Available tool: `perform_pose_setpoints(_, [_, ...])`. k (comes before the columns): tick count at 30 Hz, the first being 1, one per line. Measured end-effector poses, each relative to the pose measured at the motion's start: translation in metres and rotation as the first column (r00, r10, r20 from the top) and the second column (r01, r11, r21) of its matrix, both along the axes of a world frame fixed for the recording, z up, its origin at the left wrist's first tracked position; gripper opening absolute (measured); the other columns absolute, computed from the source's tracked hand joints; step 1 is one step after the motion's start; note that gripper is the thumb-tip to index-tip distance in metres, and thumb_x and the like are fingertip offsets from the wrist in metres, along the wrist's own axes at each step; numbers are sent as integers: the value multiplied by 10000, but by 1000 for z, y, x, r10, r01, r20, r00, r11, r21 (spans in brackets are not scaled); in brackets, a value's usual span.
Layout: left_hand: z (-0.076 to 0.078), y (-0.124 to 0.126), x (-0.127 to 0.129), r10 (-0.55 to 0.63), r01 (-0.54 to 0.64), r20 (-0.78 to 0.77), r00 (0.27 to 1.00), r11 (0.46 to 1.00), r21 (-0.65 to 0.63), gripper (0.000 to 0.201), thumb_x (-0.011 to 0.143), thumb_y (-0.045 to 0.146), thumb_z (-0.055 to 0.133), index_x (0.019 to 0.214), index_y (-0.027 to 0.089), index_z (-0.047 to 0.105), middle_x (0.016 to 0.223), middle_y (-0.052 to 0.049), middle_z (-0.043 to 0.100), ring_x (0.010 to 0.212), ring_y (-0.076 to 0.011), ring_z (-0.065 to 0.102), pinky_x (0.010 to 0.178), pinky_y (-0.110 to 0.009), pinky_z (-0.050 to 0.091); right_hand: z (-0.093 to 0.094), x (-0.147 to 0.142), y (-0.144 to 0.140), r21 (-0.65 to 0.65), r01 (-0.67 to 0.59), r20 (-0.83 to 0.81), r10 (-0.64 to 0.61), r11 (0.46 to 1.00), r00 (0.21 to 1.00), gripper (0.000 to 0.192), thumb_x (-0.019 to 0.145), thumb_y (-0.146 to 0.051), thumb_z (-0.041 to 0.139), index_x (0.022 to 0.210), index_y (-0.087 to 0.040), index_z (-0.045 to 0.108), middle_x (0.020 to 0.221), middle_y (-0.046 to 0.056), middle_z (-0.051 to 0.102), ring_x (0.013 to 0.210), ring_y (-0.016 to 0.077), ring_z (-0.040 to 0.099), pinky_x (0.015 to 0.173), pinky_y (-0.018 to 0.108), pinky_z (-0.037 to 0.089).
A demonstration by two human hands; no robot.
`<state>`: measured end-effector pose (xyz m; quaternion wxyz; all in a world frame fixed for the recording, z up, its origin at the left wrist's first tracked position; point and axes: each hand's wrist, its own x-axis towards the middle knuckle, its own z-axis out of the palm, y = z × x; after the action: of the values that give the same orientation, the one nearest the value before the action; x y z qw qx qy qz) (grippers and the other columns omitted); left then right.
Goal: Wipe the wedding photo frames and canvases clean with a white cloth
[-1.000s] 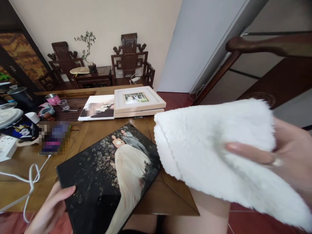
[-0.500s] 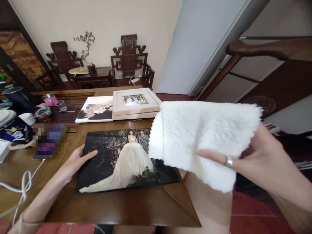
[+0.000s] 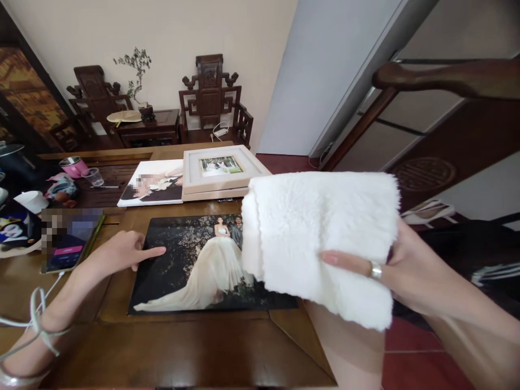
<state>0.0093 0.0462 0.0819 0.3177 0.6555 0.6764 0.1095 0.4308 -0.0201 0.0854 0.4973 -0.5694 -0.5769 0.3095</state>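
Note:
A dark wedding photo print (image 3: pixel 190 265) lies flat on the wooden table (image 3: pixel 182 352). My left hand (image 3: pixel 119 252) rests at its left edge, the forefinger pointing onto the picture. My right hand (image 3: pixel 406 268), with a ring on one finger, holds a folded fluffy white cloth (image 3: pixel 320 238) in the air over the print's right end, hiding that part of it.
Behind the print are a light wooden framed photo (image 3: pixel 221 170) and a second flat print (image 3: pixel 152 184). At the left stand a phone (image 3: pixel 71 238), a pink cup (image 3: pixel 73 165), a small glass (image 3: pixel 95 176) and a white cable (image 3: pixel 34 303). Carved dark chairs (image 3: pixel 211 103) line the back wall.
The print was tilted and held by my left hand; now it lies flat and square on the table. The cloth has drifted left and lower over its right end.

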Motion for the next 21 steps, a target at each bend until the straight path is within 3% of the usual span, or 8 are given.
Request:
perform_pose_setpoints(2, [8, -4, 11, -12, 63, -339, 941, 988, 142, 453, 633, 609, 758, 509, 218, 566, 481, -37, 569, 509, -233, 576, 564, -312, 404, -3, -10, 2, 37, -9, -3, 10, 999, 1000, 638, 609, -331, 866, 1179, -259, 588, 1083, 114, 718, 888, 312, 716, 584, 349, 641])
perform_pose_setpoints(3, [12, -8, 21, 16, 79, -362, 932, 966, 245, 405, 656, 583, 754, 589, 212, 605, 561, -50, 613, 573, -241, 599, 593, -316, 419, -4, -15, 3, 65, -15, 9, 15, 998, 1000, 654, 619, -332, 862, 1201, -258, 572, 1084, 110, 718, 895, 307, 716, 603, 353, 642])
perform_pose_setpoints(6, [19, -24, 62, -158, 154, -20, 987, 912, 380, 283, 834, 476, 620, 813, 197, 660, 728, -34, 671, 680, -190, 626, 666, -288, 471, -9, -36, 6, 157, -69, 71, 59, 985, 996, 640, 678, -337, 827, 1240, -247, 536, 1071, 100, 722, 898, 294, 723, 632, 359, 644])
perform_pose_setpoints(8, [19, -32, 91, -258, 158, 293, 921, 932, 325, 296, 839, 461, 618, 926, 181, 651, 798, -34, 679, 728, -171, 639, 667, -268, 502, -10, -52, 8, 238, -116, 124, 89, 964, 988, 636, 725, -324, 795, 1285, -248, 504, 1125, 105, 706, 948, 293, 716, 677, 364, 643])
perform_pose_setpoints(10, [16, -35, 112, -251, 131, 447, 859, 951, 281, 366, 793, 455, 671, 1023, 175, 624, 896, -45, 672, 792, -170, 640, 636, -250, 508, -12, -65, 10, 309, -175, 170, 127, 935, 977, 646, 776, -290, 755, 1347, -258, 455, 1182, 109, 687, 1006, 290, 702, 722, 363, 638])
perform_pose_setpoints(12, [13, -33, 122, -240, 115, 518, 821, 958, 263, 325, 772, 428, 703, 936, 166, 601, 794, -11, 626, 735, -146, 611, 621, -239, 490, -13, -73, 10, 351, -225, 203, 160, 909, 966, 656, 818, -260, 715, 1397, -263, 408, 1209, 108, 678, 1031, 282, 696, 743, 358, 634])
perform_pose_setpoints(15, [12, -28, 120, -302, 203, 573, 761, 951, 233, 257, 850, 412, 624, 782, 168, 575, 699, 16, 579, 655, -117, 562, 584, -228, 449, -14, -74, 11, 351, -249, 234, 172, 903, 957, 662, 829, -263, 708, 1410, -257, 391, 1215, 105, 676, 1038, 278, 694, 745, 354, 634])
perform_pose_setpoints(21, [14, -20, 101, -370, 262, 443, 817, 922, 286, 227, 882, 377, 574, 794, 171, 615, 729, -12, 642, 695, -143, 598, 644, -253, 468, -5, -57, 10, 336, -119, 244, 36, 934, 969, 611, 786, -340, 735, 1334, -252, 480, 1153, 99, 689, 989, 313, 699, 740, 432, 638])
